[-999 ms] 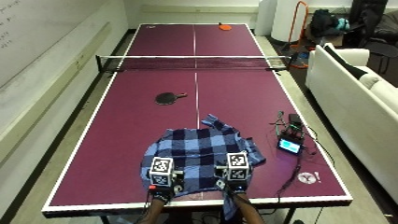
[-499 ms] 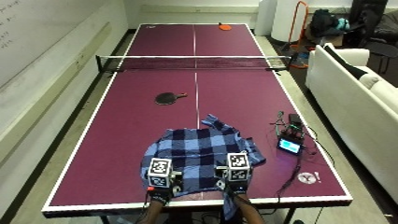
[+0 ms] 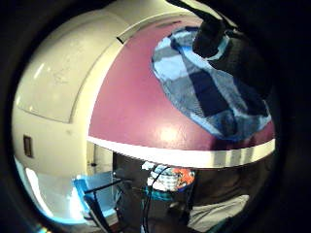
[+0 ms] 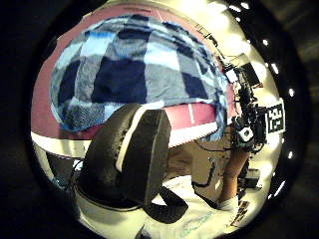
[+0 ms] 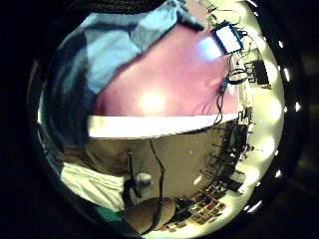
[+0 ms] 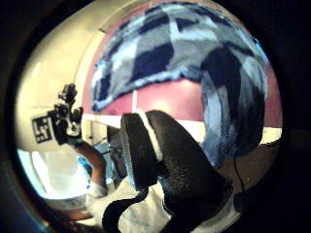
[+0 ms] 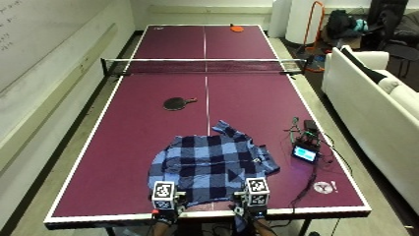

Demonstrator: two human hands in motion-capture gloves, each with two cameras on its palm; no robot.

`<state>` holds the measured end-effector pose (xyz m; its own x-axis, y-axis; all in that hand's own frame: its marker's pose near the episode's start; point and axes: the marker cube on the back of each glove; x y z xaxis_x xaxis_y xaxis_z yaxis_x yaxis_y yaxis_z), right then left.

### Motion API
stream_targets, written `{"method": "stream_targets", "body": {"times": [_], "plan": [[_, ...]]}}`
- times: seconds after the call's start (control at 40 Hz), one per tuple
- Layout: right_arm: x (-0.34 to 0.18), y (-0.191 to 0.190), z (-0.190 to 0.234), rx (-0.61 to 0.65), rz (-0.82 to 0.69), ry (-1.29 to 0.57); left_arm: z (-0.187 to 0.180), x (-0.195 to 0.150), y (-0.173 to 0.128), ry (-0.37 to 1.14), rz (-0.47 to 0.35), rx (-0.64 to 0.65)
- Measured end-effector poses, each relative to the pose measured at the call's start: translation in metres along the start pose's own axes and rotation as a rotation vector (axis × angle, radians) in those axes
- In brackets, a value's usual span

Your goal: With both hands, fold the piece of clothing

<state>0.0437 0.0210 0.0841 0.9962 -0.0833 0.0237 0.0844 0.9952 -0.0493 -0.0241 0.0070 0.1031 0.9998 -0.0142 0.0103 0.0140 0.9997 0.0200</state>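
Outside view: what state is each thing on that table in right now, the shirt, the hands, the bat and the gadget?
Plaid shirt: spread out on the table, rumpled, not yet folded.
Left hand: at the shirt's near edge; grip hidden.
Right hand: at the shirt's near edge; grip hidden.
Black paddle: lying flat, untouched.
Small device: screen lit, cables attached.
Net: up, stretched across the table.

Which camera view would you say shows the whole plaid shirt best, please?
The outside view: the whole plaid shirt lies spread on the table. The palm views show only its near hem and checks close up.
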Motion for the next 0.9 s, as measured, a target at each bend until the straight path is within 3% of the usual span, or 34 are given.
{"method": "stream_targets", "body": {"times": [0.15, 0.325, 0.4, 0.499, 0.574, 0.649, 0.799, 0.899], "plan": [[0.012, -0.001, 0.024, -0.104, -0.007, -0.015, 0.019, -0.003, 0.006, -0.021, 0.017, -0.161], [0.022, -0.004, 0.029, -0.046, 0.027, -0.059, 0.028, -0.002, 0.007, -0.027, 0.032, -0.154], [0.026, -0.008, 0.029, 0.015, 0.044, -0.066, 0.029, -0.004, 0.003, -0.06, 0.029, -0.055], [0.035, -0.012, 0.021, 0.135, 0.061, -0.004, 0.025, -0.012, -0.016, -0.193, 0.04, 0.263], [0.042, -0.01, 0.013, 0.167, 0.027, 0.074, 0.019, -0.014, -0.017, -0.237, 0.069, 0.361], [0.048, -0.006, 0.007, 0.122, -0.046, 0.13, 0.002, -0.012, -0.019, -0.194, 0.126, 0.436], [0.049, 0.029, -0.032, -0.113, -0.225, 0.157, -0.03, -0.024, 0.032, -0.14, 0.202, 0.14], [0.048, 0.04, -0.064, -0.156, -0.302, 0.141, -0.06, -0.025, 0.053, -0.12, 0.251, 0.049]]}}
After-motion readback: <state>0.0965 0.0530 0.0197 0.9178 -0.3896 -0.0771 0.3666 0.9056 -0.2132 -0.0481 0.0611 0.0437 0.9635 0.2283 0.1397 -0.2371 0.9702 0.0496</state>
